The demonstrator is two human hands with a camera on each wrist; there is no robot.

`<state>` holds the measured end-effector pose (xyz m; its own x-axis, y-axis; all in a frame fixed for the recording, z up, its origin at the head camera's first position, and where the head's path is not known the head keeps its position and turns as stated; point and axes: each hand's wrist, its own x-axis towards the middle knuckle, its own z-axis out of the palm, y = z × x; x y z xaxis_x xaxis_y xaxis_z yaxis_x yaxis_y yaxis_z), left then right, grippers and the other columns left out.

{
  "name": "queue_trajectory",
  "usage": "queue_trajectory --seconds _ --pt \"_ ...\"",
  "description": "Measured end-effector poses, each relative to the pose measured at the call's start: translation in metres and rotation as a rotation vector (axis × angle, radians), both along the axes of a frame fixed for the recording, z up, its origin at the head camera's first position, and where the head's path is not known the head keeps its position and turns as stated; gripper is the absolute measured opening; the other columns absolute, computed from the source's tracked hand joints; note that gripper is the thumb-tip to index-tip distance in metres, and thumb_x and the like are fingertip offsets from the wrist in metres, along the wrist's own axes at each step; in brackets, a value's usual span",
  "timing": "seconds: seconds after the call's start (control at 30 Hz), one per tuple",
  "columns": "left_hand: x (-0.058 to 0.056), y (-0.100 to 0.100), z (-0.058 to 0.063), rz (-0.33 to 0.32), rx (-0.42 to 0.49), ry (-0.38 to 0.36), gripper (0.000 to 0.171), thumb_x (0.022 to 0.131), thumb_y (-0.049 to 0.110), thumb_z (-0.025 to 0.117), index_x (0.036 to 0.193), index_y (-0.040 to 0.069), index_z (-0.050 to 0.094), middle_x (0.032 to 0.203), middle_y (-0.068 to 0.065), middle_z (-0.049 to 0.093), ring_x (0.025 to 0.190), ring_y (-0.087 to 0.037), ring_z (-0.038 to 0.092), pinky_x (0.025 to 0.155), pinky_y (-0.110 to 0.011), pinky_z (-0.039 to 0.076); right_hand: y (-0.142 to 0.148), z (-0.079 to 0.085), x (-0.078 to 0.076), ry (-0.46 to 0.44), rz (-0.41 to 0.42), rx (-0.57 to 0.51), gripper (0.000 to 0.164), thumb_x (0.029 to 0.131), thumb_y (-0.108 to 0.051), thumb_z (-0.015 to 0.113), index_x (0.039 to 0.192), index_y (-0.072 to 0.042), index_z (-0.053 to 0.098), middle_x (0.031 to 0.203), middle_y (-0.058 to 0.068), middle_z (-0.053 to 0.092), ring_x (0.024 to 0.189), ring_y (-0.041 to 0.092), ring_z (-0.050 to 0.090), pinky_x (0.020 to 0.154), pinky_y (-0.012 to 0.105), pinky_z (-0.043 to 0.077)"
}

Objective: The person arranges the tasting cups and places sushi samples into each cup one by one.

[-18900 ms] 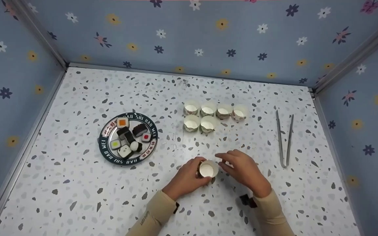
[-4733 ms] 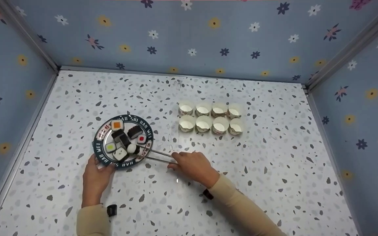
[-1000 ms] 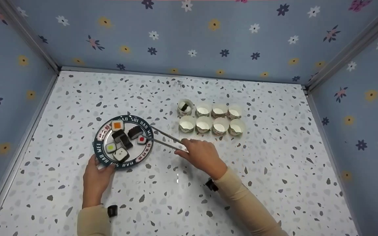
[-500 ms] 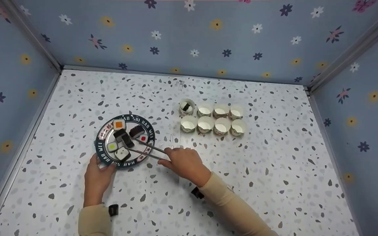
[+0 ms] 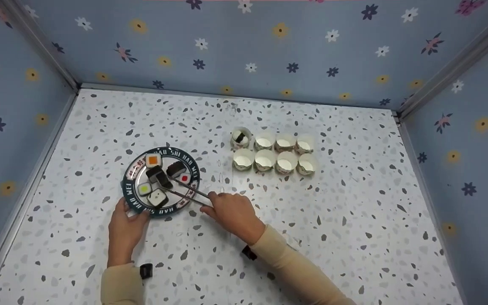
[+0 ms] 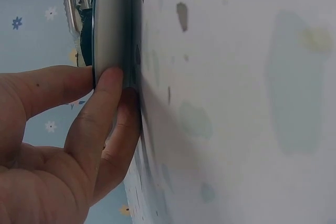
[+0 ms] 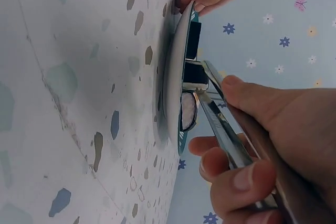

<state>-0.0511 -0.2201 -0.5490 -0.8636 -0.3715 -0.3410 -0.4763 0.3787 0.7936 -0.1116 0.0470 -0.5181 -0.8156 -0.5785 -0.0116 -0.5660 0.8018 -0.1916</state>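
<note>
My left hand point(image 5: 125, 233) pinches the near-left rim of a round plate point(image 5: 128, 192), thumb on top and fingers underneath in the left wrist view. My right hand point(image 5: 235, 214) grips metal tongs point(image 7: 226, 134), whose tips reach over the plate to either side of a dark-wrapped sushi piece point(image 5: 164, 180). Around it lie other sushi pieces: one with an orange centre point(image 5: 153, 160), one red point(image 5: 184, 178), one yellow-green point(image 5: 144, 189), a white speckled one point(image 5: 157, 198) and a dark one point(image 5: 176, 169). A white piece with a black band point(image 5: 240, 137) sits in the back-left paper cup point(image 5: 240, 146).
Several other paper cups point(image 5: 285, 163) stand in two rows right of the plate, with nothing seen inside. A speckled tabletop point(image 5: 354, 190) lies around them, bounded by flower-patterned walls point(image 5: 265, 46) at the back and sides.
Earlier my left hand held a paper cup and the tongs lay at right. Since then the cups formed two rows and the banded piece moved into one; lately the tongs shifted onto the dark piece.
</note>
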Motion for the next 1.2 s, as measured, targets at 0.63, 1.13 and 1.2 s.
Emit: queue_trajectory --seconds 0.63,1.13,1.2 --pt "0.0 0.0 0.0 0.003 0.026 -0.012 0.081 0.097 0.017 0.062 0.158 -0.003 0.013 0.149 -0.031 0.038 0.123 -0.043 0.054 0.11 -0.051 0.033 0.009 -0.004 0.002 0.048 0.057 -0.022 0.035 0.1 -0.049 0.055 0.094 -0.015 0.063 0.066 -0.002 0.057 0.051 0.013 0.051 0.044 0.031 0.045" --pt "0.0 0.0 -0.002 0.004 0.011 -0.019 0.082 0.096 0.018 0.063 0.157 -0.004 0.013 0.15 -0.032 0.036 0.123 -0.044 0.053 0.114 -0.053 0.027 0.029 0.003 -0.003 0.065 0.069 -0.089 0.036 0.102 -0.047 0.053 0.104 -0.014 0.067 0.07 -0.004 0.062 0.055 0.014 0.058 0.047 0.032 0.048" --pt "0.0 -0.001 -0.002 0.003 0.011 -0.022 0.082 0.096 0.019 0.063 0.157 -0.004 0.012 0.15 -0.032 0.035 0.124 -0.044 0.053 0.114 -0.053 0.026 0.033 0.005 -0.004 0.072 0.072 -0.096 0.036 0.101 -0.048 0.053 0.102 -0.014 0.067 0.068 -0.004 0.06 0.053 0.014 0.056 0.046 0.032 0.048"
